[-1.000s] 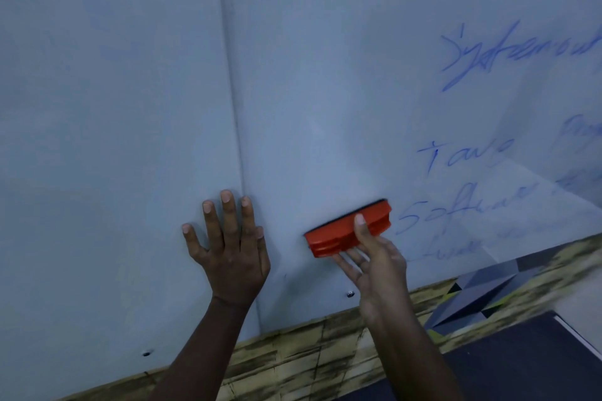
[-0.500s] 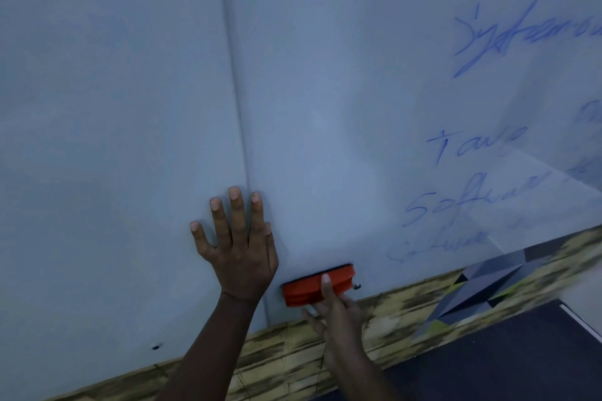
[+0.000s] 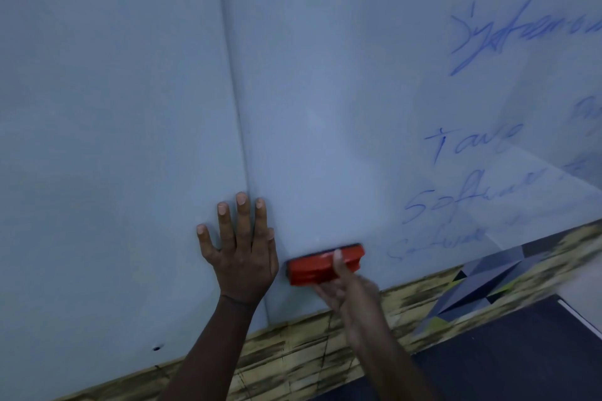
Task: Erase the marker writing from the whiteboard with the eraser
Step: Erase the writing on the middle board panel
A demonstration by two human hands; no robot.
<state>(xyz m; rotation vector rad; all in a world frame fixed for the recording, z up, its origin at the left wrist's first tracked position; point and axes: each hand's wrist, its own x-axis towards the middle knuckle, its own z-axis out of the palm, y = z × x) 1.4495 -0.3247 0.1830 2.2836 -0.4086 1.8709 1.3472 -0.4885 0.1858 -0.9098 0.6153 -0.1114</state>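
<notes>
Gripping the eraser [image 3: 321,264], right hand [image 3: 345,290] works beside flat, splayed left hand [image 3: 239,251].

Dim, bluish light is cast throughout; the right hand [image 3: 347,290] is smeared by motion blur, and straight edges are bowed by wide-angle distortion.

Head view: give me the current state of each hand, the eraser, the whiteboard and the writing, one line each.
Left hand: flat on the whiteboard, fingers spread, holding nothing.
Right hand: grip closed on the eraser, blurred.
Eraser: orange, pressed against the whiteboard near its lower edge.
Whiteboard: wiped around the eraser, not fully erased.
Writing: blue, remains to the eraser's right, lowest line faint.
</notes>
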